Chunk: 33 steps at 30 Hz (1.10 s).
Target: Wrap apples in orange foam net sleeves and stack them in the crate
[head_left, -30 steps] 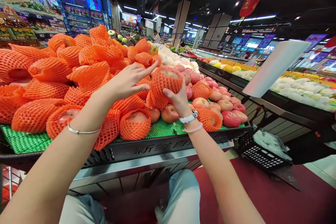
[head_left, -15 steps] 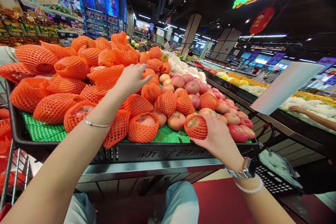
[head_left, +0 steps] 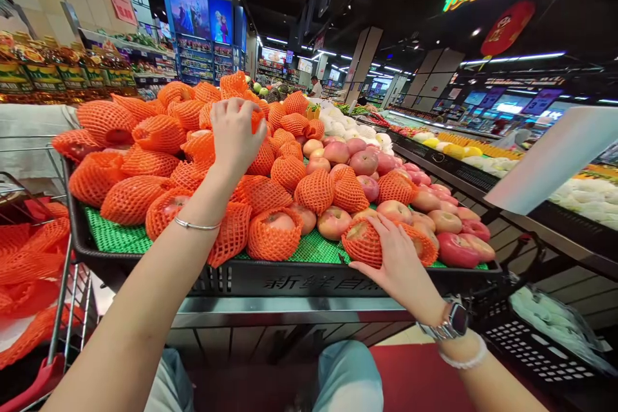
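My left hand is raised over the heap of apples in orange foam nets. Its fingers curl around an orange-netted apple, mostly hidden behind the hand. At the front edge of the display, my right hand is closed over another apple in an orange net; its top peeks out of the net. Just beyond that hand lies a further netted apple. Bare red apples sit beside and behind them on a green mesh liner.
The black display crate has a raised front edge above a metal rail. On the left stands a shopping cart with orange nets in it. A black basket is low right, and a white roll juts in above it.
My left hand has lifted and its fingers have curled. My right hand has shifted slightly, revealing a netted apple to its right. The view has turned a little left.
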Motion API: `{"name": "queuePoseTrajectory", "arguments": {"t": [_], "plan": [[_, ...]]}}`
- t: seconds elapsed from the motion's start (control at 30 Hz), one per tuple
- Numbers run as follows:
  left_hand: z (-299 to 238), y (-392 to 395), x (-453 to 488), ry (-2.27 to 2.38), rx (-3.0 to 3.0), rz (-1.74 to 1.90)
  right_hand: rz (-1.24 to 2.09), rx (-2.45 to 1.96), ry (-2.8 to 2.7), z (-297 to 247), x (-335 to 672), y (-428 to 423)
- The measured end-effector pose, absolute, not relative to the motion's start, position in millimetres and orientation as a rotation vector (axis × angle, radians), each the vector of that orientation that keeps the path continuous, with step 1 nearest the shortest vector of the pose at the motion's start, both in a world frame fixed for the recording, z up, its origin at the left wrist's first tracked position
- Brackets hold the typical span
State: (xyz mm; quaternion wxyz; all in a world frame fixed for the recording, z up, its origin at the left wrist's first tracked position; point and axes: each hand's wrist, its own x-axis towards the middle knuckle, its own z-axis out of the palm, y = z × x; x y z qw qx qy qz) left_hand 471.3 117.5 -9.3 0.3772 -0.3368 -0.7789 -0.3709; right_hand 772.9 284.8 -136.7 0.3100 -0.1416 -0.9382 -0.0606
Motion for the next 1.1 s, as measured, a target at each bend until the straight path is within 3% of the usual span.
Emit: {"name": "queuePoseTrajectory", "arguments": {"t": [0.17,0.4,0.67,1.0,1.1], "plan": [[-23.8,111.2,453.8,-2.299,-0.774,-0.727,-0.011,-0.436,-2.476,-124.4,779.4,281.3],[-19.6,106.3,457.2,-2.419,-0.802,-0.569,-0.057,-0.283,-2.476,-104.6,770.6,269.7],[-0.2,115.9,489.4,-1.824,-1.335,-1.174,0.088,-0.057,-2.398,-60.3,727.0,245.5],[-12.0,135.1,485.6,-1.915,-1.505,-1.569,0.469,0.017,-2.285,-28.9,634.4,240.6],[-8.0,128.3,490.8,-1.874,-1.588,-1.506,0.590,-0.012,-2.164,-29.1,628.0,246.4]]}}
